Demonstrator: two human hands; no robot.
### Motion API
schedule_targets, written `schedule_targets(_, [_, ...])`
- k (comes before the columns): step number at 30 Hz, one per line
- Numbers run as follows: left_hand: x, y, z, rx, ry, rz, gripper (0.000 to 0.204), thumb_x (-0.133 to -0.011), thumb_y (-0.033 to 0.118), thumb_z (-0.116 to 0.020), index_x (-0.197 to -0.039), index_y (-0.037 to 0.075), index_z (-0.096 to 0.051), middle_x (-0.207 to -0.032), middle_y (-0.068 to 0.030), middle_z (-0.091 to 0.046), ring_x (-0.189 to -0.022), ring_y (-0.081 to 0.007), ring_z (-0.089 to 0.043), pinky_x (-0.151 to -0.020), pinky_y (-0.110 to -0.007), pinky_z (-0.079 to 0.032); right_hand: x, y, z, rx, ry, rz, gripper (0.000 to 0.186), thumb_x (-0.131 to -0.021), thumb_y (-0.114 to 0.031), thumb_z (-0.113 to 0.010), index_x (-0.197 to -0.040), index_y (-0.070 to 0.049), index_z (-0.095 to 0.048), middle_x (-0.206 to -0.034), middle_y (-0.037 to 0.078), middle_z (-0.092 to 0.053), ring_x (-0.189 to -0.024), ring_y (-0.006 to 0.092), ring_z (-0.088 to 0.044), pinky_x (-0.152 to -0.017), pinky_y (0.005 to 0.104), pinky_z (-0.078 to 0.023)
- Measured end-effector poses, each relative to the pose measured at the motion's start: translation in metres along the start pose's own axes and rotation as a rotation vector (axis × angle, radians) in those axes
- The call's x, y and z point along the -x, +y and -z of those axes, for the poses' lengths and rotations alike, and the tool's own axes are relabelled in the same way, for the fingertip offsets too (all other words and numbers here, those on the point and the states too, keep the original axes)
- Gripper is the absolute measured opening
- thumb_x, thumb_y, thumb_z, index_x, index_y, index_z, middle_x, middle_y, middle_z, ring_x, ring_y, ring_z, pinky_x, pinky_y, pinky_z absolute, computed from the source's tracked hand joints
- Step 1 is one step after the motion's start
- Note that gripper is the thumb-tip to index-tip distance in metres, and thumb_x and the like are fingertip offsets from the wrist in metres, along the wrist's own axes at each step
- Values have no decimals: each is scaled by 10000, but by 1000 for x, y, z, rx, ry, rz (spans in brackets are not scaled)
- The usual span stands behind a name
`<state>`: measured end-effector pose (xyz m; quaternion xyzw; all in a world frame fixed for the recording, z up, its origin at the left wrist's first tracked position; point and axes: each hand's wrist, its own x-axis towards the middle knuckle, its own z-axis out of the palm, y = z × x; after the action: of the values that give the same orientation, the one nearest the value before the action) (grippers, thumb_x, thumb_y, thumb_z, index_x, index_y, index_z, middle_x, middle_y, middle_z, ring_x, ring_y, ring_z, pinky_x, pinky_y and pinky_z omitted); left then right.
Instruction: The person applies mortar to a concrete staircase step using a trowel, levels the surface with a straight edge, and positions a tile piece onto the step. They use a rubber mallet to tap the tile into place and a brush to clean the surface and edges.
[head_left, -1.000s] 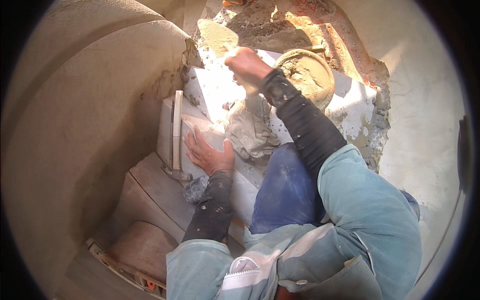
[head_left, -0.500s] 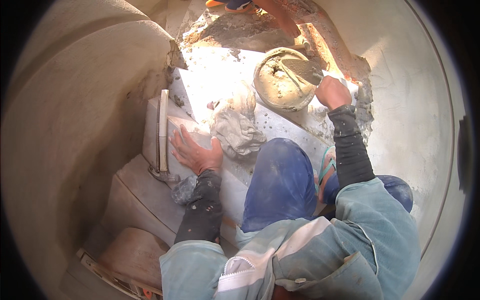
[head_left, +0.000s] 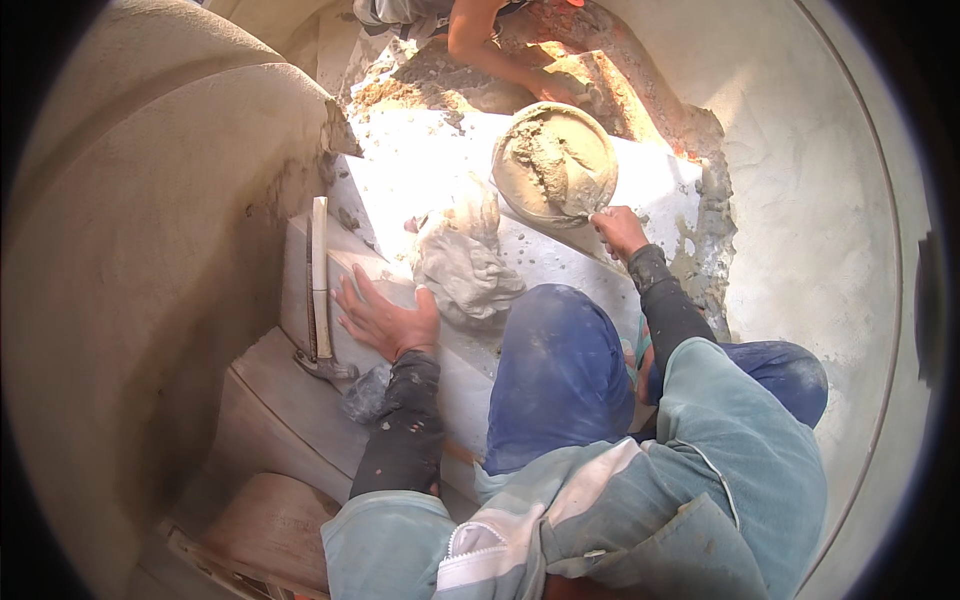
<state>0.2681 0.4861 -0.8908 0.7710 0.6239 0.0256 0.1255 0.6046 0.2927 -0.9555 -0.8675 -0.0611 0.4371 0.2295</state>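
Note:
My right hand point(head_left: 622, 232) is closed on the handle of a trowel point(head_left: 582, 198), at the near right rim of a round bucket point(head_left: 503, 190). The trowel's blade lies down in the grey-brown mortar point(head_left: 540, 160), coated and hard to make out. With fingers spread, my left hand point(head_left: 388, 320) rests flat on a pale stair tread point(head_left: 350, 245). Just left of it lies a claw hammer point(head_left: 321, 290), its head toward me. A crumpled grey cloth point(head_left: 462, 270) sits between my left hand and the bucket. Near my left wrist is a clear plastic bag point(head_left: 368, 392).
Another person's arm point(head_left: 490, 50) reaches down behind the bucket, the hand close to its far rim. Curved plastered walls point(head_left: 800, 200) enclose the stairs on both sides. Broken masonry and rubble point(head_left: 430, 75) lie at the far end. A brownish curved object point(head_left: 270, 530) stands at lower left.
My right hand has brought the trowel down and toward me, and its blade has gone into the mortar. The other person has leaned further in. My left hand stays put.

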Motion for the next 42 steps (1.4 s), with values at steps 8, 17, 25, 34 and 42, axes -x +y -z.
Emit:
schedule_targets(8, [0,4,4,26,-37,16,1025,-722,367,-719,-1586,123,-225,-1573,-189,-262,-1533,-382,-128,-1228,-585,-77,24,-29,-13,-329,-79,8,199,-866,-228,-597,-778,-58,-542,-649,11,-495,-462,130,-466,-413,312,-392])
schedule_targets(17, [-1,-5,4,8,-21,35,990,-730,381,-695,-1575,104,-260,-1575,-194,-263,-1537,-386,-121,-1225,-583,-74,1,-202,-131,71,-27,391,385,-874,-242,-581,-917,139,-620,-757,266,-668,-712,316,-712,-627,425,-543])
schedule_targets(25, [-3,4,-1,-7,-47,18,979,-732,397,-689,-1565,83,-280,-1570,-193,-274,-1541,-376,-122,-1227,-578,-85,-56,-330,-245,288,-55,910,243,-838,-173,-609,-967,-22,-748,-987,298,-698,-947,390,-702,-811,457,-547])
schedule_targets(34, [-2,7,4,10,-76,7,1030,-707,353,-722,-1581,109,-235,-1598,-196,-215,-1537,-393,-109,-1226,-577,-74,-128,-303,-224,540,-258,459,263,-866,-157,-618,-1021,22,-733,-1008,255,-723,-982,373,-712,-842,436,-552])
schedule_targets(42, [-2,-1,4,-19,-34,6,1022,-694,406,-713,-1567,95,-281,-1549,-229,-291,-1510,-448,-168,-1197,-637,-130,-165,-317,-292,509,-225,451,291,-829,-110,-608,-1076,-28,-739,-1121,215,-722,-1087,341,-704,-936,426,-549])
